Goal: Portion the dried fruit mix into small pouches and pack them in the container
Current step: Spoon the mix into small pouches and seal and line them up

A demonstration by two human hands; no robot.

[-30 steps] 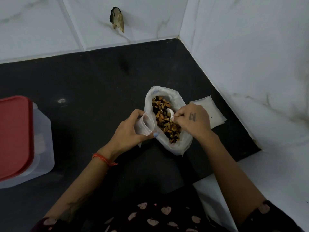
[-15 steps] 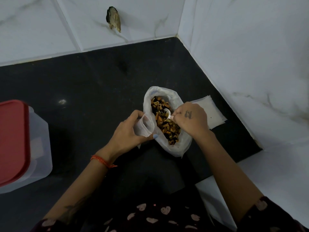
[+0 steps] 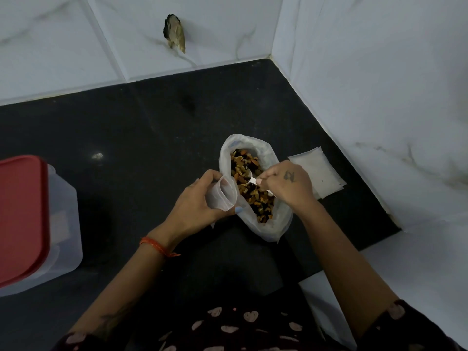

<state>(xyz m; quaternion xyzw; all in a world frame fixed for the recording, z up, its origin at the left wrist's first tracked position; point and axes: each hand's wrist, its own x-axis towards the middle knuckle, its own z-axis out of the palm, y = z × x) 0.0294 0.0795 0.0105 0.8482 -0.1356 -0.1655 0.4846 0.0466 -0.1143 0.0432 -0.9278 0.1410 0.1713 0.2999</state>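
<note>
An open clear plastic bag (image 3: pixel 274 225) of dried fruit mix (image 3: pixel 253 188) lies on the black counter (image 3: pixel 152 138). My left hand (image 3: pixel 195 206) holds a small clear pouch (image 3: pixel 224 195) with its mouth open, right beside the bag's left edge. My right hand (image 3: pixel 288 184) pinches a small white spoon (image 3: pixel 250 177), whose bowl rests in the mix. A stack of flat empty pouches (image 3: pixel 319 172) lies just right of the bag, partly behind my right hand. The clear container (image 3: pixel 68 224) with a red lid (image 3: pixel 20 219) stands at the left edge.
White marble-look walls (image 3: pixel 367 84) close the counter at the back and right, meeting in a corner. A dark chipped hole (image 3: pixel 174 31) marks the back wall. The counter's front edge drops to a white surface (image 3: pixel 417 274) at the lower right.
My right hand has shifted slightly within the bag, moving the spoon through the mix. The left hand keeps the pouch open in the same spot. The view has drifted a little.
</note>
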